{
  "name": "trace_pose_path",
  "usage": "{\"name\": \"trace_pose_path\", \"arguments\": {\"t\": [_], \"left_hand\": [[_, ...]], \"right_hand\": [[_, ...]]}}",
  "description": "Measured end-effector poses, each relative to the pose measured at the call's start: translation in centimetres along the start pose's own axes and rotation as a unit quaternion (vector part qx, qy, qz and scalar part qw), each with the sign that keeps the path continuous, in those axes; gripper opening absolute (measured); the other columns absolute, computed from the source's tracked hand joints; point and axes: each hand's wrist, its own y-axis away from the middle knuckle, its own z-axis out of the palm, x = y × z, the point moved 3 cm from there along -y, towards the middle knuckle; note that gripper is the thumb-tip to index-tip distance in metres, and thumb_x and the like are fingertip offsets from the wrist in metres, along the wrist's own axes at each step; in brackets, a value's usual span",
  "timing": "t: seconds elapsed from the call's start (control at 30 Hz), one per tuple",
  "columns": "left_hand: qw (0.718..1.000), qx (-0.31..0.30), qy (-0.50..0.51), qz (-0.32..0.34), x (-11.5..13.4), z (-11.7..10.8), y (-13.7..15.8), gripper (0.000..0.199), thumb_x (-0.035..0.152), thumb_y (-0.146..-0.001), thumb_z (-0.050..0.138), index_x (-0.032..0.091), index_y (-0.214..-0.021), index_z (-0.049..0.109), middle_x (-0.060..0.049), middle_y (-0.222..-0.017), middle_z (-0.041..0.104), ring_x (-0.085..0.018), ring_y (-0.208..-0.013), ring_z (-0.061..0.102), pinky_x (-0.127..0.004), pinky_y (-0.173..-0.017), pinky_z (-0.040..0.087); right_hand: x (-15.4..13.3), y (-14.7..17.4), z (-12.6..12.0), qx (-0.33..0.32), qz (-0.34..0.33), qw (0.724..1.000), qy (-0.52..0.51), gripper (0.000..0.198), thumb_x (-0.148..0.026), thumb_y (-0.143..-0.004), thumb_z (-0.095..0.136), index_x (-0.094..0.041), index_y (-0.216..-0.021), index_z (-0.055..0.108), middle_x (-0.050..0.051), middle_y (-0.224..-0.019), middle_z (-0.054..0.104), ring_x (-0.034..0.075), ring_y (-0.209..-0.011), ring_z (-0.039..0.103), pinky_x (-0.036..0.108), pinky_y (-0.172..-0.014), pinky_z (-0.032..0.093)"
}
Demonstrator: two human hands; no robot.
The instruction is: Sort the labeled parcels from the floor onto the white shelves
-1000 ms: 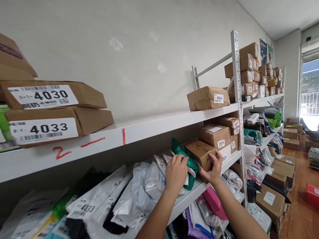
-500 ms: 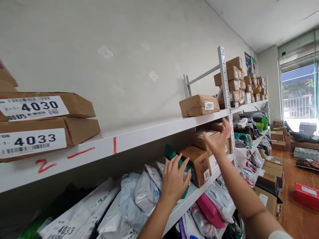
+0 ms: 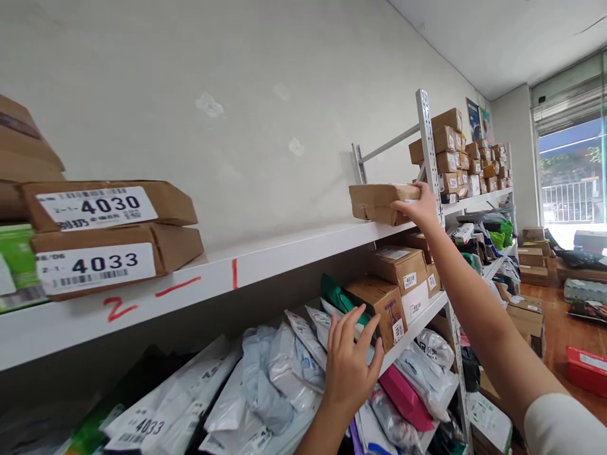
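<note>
My right hand (image 3: 420, 205) grips the right end of a taped brown cardboard box (image 3: 377, 203) on the upper shelf (image 3: 294, 253), fingers over its top and thumb on the front face. The hand covers most of the box's label. Whether the box is lifted off the shelf at all, I cannot tell. Lower down, my left hand (image 3: 353, 366) hangs open with fingers spread, holding nothing. It is in front of the lower shelf, near a green bag (image 3: 337, 294), a brown box (image 3: 379, 306) and white plastic mailers (image 3: 289, 366).
Two flat boxes labelled 4030 (image 3: 114, 205) and 4033 (image 3: 99, 260) are stacked at the left of the upper shelf. A perforated metal upright (image 3: 428, 145) rises just beyond my right hand. Stacked boxes (image 3: 446, 161) fill the shelf past it; a red box (image 3: 587, 373) lies on the floor.
My right hand has moved up from below the shelf and taken hold of the cardboard box. My left hand stays open, now slightly lower and further right in view.
</note>
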Motion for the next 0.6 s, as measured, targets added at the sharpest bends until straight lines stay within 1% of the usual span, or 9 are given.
{"name": "trace_pose_path", "arguments": {"t": [0.07,0.1,0.17,0.27,0.33,0.43,0.5,0.53,0.6], "left_hand": [[0.999,0.014,0.039,-0.013,0.7,-0.4,-0.1,0.039,0.021,-0.097,0.05,0.027,-0.135,0.06,-0.014,-0.135,0.061,-0.03,-0.126,0.059,-0.054,-0.111,0.048],[0.997,0.015,0.066,-0.022,1.2,-0.5,-0.2,0.043,0.021,-0.097,0.051,0.028,-0.139,0.056,-0.014,-0.138,0.059,-0.03,-0.129,0.057,-0.051,-0.11,0.05],[0.991,-0.005,0.125,-0.041,2.2,0.2,-0.7,0.051,0.027,-0.097,0.054,0.028,-0.148,0.047,-0.015,-0.144,0.055,-0.029,-0.133,0.055,-0.047,-0.108,0.053],[0.976,-0.074,0.187,-0.081,3.2,3.4,-2.0,0.06,0.035,-0.099,0.053,0.024,-0.156,0.037,-0.017,-0.151,0.05,-0.03,-0.141,0.049,-0.049,-0.113,0.05],[0.966,-0.11,0.198,-0.127,2.8,6.5,-3.5,0.061,0.037,-0.099,0.05,0.018,-0.156,0.037,-0.019,-0.157,0.046,-0.032,-0.147,0.043,-0.054,-0.119,0.044],[0.945,-0.161,0.204,-0.201,0.2,11.3,-6.8,0.067,0.036,-0.097,0.049,0.01,-0.157,0.034,-0.022,-0.166,0.034,-0.034,-0.155,0.03,-0.058,-0.126,0.03],[0.927,-0.221,0.208,-0.222,-2.2,13.9,-9.3,0.07,0.033,-0.094,0.048,0.008,-0.157,0.032,-0.021,-0.169,0.025,-0.033,-0.158,0.022,-0.055,-0.129,0.024],[0.917,-0.253,0.21,-0.225,-3.5,15.0,-10.5,0.069,0.031,-0.093,0.046,0.007,-0.156,0.035,-0.022,-0.169,0.025,-0.032,-0.158,0.021,-0.054,-0.129,0.022],[0.906,-0.286,0.216,-0.224,-6.1,16.7,-12.4,0.063,0.029,-0.091,0.043,0.007,-0.15,0.046,-0.022,-0.163,0.038,-0.032,-0.155,0.031,-0.053,-0.128,0.025]], "right_hand": [[1.5,3.2,-2.9,0.059,-0.062,0.994,-0.067,0.073,-0.043,-0.05,0.077,-0.025,-0.118,0.058,0.007,-0.122,0.052,0.031,-0.121,0.05,0.05,-0.109,0.041],[2.6,5.3,-4.5,0.092,-0.093,0.986,-0.098,0.071,-0.045,-0.055,0.074,-0.026,-0.121,0.056,0.007,-0.126,0.052,0.032,-0.122,0.05,0.051,-0.11,0.04],[5.2,9.9,-7.1,0.12,-0.117,0.974,-0.153,0.073,-0.049,-0.059,0.068,-0.026,-0.127,0.049,0.008,-0.13,0.05,0.033,-0.121,0.051,0.05,-0.104,0.043],[9.1,16.3,-9.3,0.187,-0.093,0.964,-0.168,0.073,-0.055,-0.065,0.059,-0.024,-0.13,0.044,0.01,-0.129,0.047,0.036,-0.119,0.051,0.05,-0.098,0.045],[11.3,18.8,-9.4,0.229,-0.071,0.958,-0.154,0.07,-0.057,-0.068,0.055,-0.024,-0.129,0.042,0.011,-0.125,0.046,0.036,-0.118,0.051,0.05,-0.096,0.045],[13.7,19.1,-8.0,0.255,-0.065,0.954,-0.14,0.069,-0.059,-0.07,0.058,-0.025,-0.127,0.038,0.01,-0.121,0.043,0.035,-0.114,0.05,0.052,-0.097,0.044],[14.8,18.0,-6.9,0.26,-0.094,0.954,-0.112,0.073,-0.062,-0.067,0.064,-0.025,-0.124,0.038,0.008,-0.118,0.042,0.033,-0.11,0.05,0.054,-0.1,0.043],[15.3,17.4,-6.5,0.259,-0.114,0.954,-0.096,0.074,-0.062,-0.065,0.067,-0.025,-0.123,0.039,0.007,-0.116,0.041,0.032,-0.109,0.049,0.055,-0.101,0.042],[16.2,16.7,-5.7,0.24,-0.143,0.958,-0.072,0.076,-0.061,-0.063,0.071,-0.025,-0.122,0.041,0.007,-0.116,0.041,0.032,-0.11,0.049,0.057,-0.103,0.04]]}}
